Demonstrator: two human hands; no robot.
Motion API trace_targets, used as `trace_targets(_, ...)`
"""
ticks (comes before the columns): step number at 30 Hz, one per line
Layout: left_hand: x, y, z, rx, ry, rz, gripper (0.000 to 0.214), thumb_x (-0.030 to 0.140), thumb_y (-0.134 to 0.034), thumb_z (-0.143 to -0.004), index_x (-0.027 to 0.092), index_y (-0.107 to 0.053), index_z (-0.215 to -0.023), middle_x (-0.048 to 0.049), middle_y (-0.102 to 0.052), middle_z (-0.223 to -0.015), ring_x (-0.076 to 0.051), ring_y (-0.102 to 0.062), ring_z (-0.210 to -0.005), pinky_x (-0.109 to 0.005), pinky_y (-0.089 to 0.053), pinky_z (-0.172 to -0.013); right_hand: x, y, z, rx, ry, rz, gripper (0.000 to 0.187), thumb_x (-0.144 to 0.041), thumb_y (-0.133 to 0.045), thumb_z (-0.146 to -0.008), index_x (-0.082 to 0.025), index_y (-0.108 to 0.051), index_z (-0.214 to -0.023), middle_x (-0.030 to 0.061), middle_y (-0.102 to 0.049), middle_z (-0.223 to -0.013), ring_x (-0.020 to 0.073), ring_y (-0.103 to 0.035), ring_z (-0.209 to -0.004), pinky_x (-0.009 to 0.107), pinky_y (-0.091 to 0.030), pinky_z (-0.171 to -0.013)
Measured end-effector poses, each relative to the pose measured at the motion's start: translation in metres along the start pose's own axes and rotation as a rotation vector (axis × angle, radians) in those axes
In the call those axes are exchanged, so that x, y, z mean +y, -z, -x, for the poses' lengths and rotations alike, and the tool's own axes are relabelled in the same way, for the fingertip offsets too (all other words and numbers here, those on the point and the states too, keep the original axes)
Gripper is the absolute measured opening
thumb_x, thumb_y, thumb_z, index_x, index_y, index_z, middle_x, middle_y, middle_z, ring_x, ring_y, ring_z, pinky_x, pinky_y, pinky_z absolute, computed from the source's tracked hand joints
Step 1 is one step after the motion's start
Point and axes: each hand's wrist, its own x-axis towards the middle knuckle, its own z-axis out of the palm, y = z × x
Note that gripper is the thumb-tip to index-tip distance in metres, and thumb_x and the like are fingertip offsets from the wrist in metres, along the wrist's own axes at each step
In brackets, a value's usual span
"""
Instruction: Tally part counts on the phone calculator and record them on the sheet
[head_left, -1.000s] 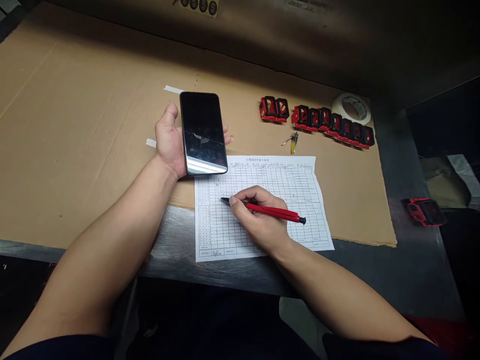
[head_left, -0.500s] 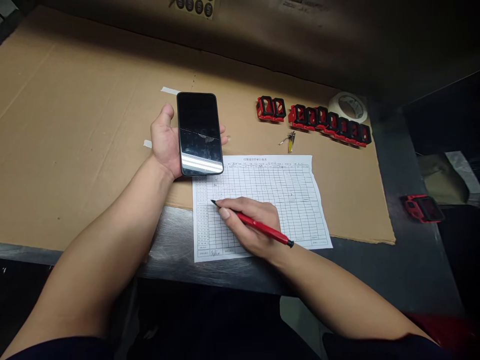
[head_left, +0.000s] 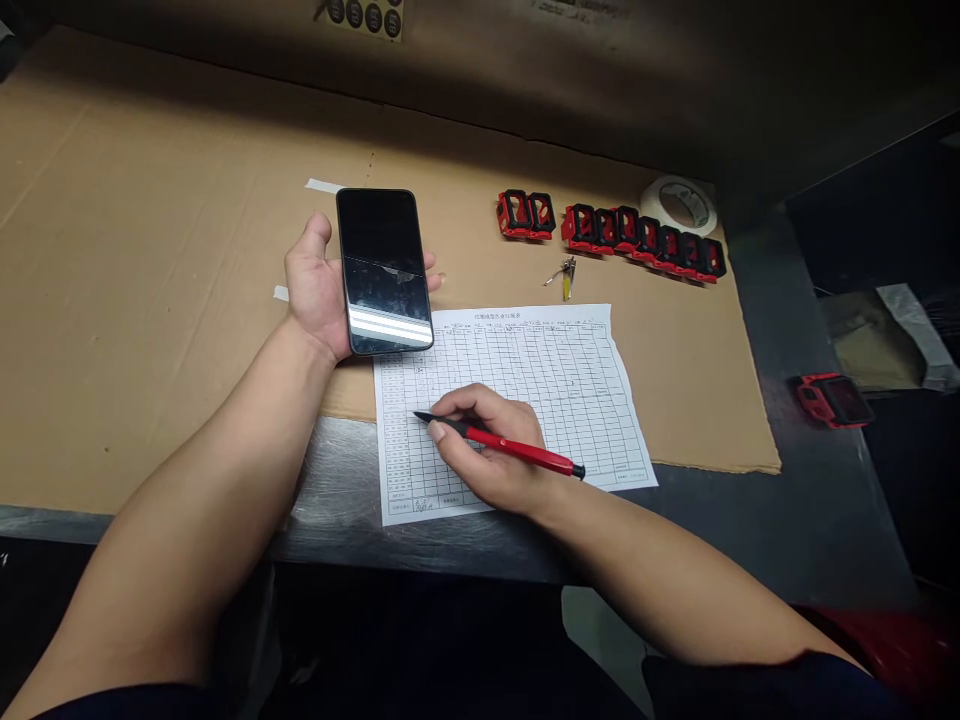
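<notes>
In the head view, a phone [head_left: 384,270] is held flat on the upturned palm of the left hand [head_left: 315,290], its screen facing up and dark, with the thumb raised beside its left edge and the fingertips [head_left: 433,262] showing past its right edge. A red pen [head_left: 517,450] is gripped narrowly in the right hand [head_left: 487,445], between thumb and fingers, with its black tip over the left columns of a printed grid form [head_left: 577,380]. Whether the tip touches the paper cannot be told. The side of the right hand is rested on the form, and faint handwritten marks are seen in its cells. The phone is held just over the form's upper left corner.

The form is laid on a cardboard sheet [head_left: 150,250], which is spread over a steel bench [head_left: 720,530]. Beyond the form, red-and-black parts [head_left: 637,235] are lined up in a row, with a tape roll [head_left: 679,205] behind their right end. A small metal item [head_left: 564,280] is placed below the row. One more red-and-black part [head_left: 832,400] is set apart on the steel at the right.
</notes>
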Motion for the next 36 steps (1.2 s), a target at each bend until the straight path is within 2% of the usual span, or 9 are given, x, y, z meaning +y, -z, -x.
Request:
trace_targets(5, 0.001, 0.006, -0.003, -0.053, 0.04, 0.061, 0.099, 0.086, -0.015, -0.097, 0.011, -0.066, -0.136, -0.0201, -0.079, -0.113, -0.039, -0.076, -0.115, -0.058, -0.061, -0.1, -0.001, 0.003, -0.007, 0.058, -0.201, 0.013, 0.01, -0.029, -0.071, -0.085, -0.024, -0.067, -0.077, -0.0028, -0.072, -0.067, 0.0131, -0.065, -0.057, 0.026, -0.053, -0.056)
trace_targets(11, 0.001, 0.004, -0.002, -0.031, 0.03, 0.059, 0.099, 0.086, -0.015, -0.097, 0.012, -0.067, -0.136, -0.0188, -0.079, -0.113, -0.038, -0.076, -0.114, -0.057, -0.06, -0.101, -0.003, 0.004, -0.009, 0.058, -0.172, -0.008, 0.01, -0.028, -0.07, -0.085, -0.024, -0.069, -0.077, -0.0019, -0.072, -0.068, 0.0138, -0.064, -0.059, 0.028, -0.052, -0.057)
trace_targets(14, 0.001, 0.003, -0.001, -0.027, 0.03, 0.063, 0.099, 0.086, -0.014, -0.097, 0.012, -0.067, -0.135, -0.0188, -0.08, -0.112, -0.038, -0.076, -0.113, -0.057, -0.061, -0.1, 0.0, 0.005, -0.008, 0.051, -0.218, -0.053, 0.009, -0.03, -0.069, -0.086, -0.024, -0.071, -0.079, -0.0004, -0.074, -0.074, 0.0153, -0.067, -0.066, 0.029, -0.054, -0.062)
trace_targets(20, 0.002, 0.006, -0.004, -0.032, 0.037, 0.061, 0.1, 0.086, -0.013, -0.097, 0.01, -0.067, -0.134, -0.0209, -0.079, -0.113, -0.039, -0.077, -0.111, -0.057, -0.061, -0.098, 0.011, 0.011, -0.019, 0.058, -0.486, -0.366, 0.014, -0.035, -0.074, -0.079, -0.022, -0.07, -0.08, -0.0009, -0.069, -0.071, 0.0152, -0.064, -0.066, 0.031, -0.056, -0.066)
trace_targets(23, 0.002, 0.011, -0.008, -0.067, 0.052, 0.073, 0.1, 0.087, -0.016, -0.095, 0.011, -0.066, -0.136, -0.0211, -0.079, -0.113, -0.04, -0.076, -0.113, -0.058, -0.06, -0.098, 0.005, 0.018, -0.034, 0.099, -0.683, -0.579, 0.014, -0.033, -0.074, -0.075, -0.021, -0.067, -0.079, -0.0024, -0.064, -0.066, 0.0155, -0.068, -0.069, 0.032, -0.061, -0.072)
trace_targets(26, 0.002, 0.016, -0.012, -0.094, 0.048, 0.076, 0.1, 0.087, -0.017, -0.094, 0.012, -0.065, -0.139, -0.0209, -0.079, -0.115, -0.04, -0.076, -0.113, -0.057, -0.06, -0.099, -0.002, 0.022, -0.051, 0.088, -0.81, -0.62, 0.011, -0.028, -0.073, -0.076, -0.02, -0.066, -0.078, -0.0024, -0.062, -0.065, 0.015, -0.069, -0.069, 0.031, -0.062, -0.073)
trace_targets(28, 0.002, 0.019, -0.014, -0.107, 0.05, 0.068, 0.099, 0.087, -0.018, -0.093, 0.013, -0.065, -0.14, -0.0211, -0.079, -0.115, -0.04, -0.076, -0.114, -0.057, -0.06, -0.099, -0.001, 0.021, -0.061, 0.122, -0.762, -0.567, 0.01, -0.026, -0.072, -0.076, -0.021, -0.063, -0.076, -0.003, -0.06, -0.062, 0.0129, -0.065, -0.062, 0.027, -0.06, -0.064)
trace_targets(32, 0.005, 0.021, -0.014, -0.14, 0.099, 0.024, 0.099, 0.087, -0.022, -0.092, 0.012, -0.065, -0.141, -0.0222, -0.079, -0.113, -0.042, -0.075, -0.115, -0.059, -0.06, -0.098, 0.016, 0.009, -0.068, 0.261, -0.578, -0.471, 0.012, -0.029, -0.068, -0.073, -0.024, -0.058, -0.074, -0.0047, -0.058, -0.058, 0.012, -0.058, -0.054, 0.021, -0.043, -0.045)
trace_targets(36, 0.011, 0.017, -0.007, -0.127, 0.132, -0.02, 0.102, 0.085, -0.017, -0.094, 0.008, -0.061, -0.145, -0.0245, -0.078, -0.114, -0.044, -0.077, -0.108, -0.064, -0.061, -0.093, 0.03, -0.003, -0.058, 0.255, -0.414, -0.304, 0.017, -0.036, -0.071, -0.077, -0.024, -0.059, -0.076, -0.0041, -0.062, -0.061, 0.0121, -0.056, -0.055, 0.024, -0.042, -0.049)
